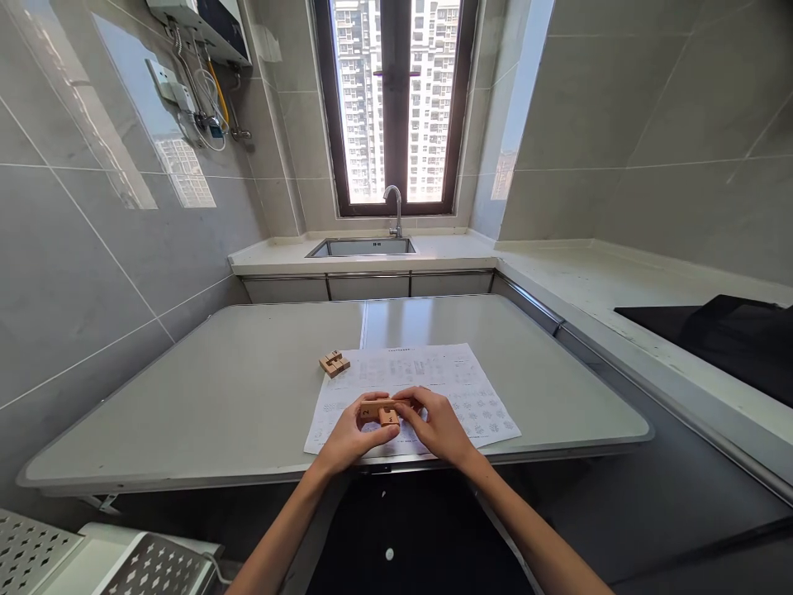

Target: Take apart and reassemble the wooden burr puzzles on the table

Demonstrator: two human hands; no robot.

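Note:
Just above the front edge of a printed sheet, my left hand [350,434] and my right hand [435,421] both grip small wooden puzzle pieces [389,416]. A longer piece marked "2" lies across, with a shorter piece jutting toward me beneath it. My left fingers close around the left end, thumb at the front. My right thumb and fingers pinch the right end, which they partly hide. The instruction sheet [477,405] bears rows of small diagrams, too fine to read. Off its upper left corner, more wooden puzzle pieces [334,364] sit grouped together.
A pale folding table [186,397] carries the sheet. Behind it are a counter with a sink [361,247] and a tap [395,211] under the window. A black item [712,335] lies on the right-hand counter. At lower left stands a white perforated object [154,566].

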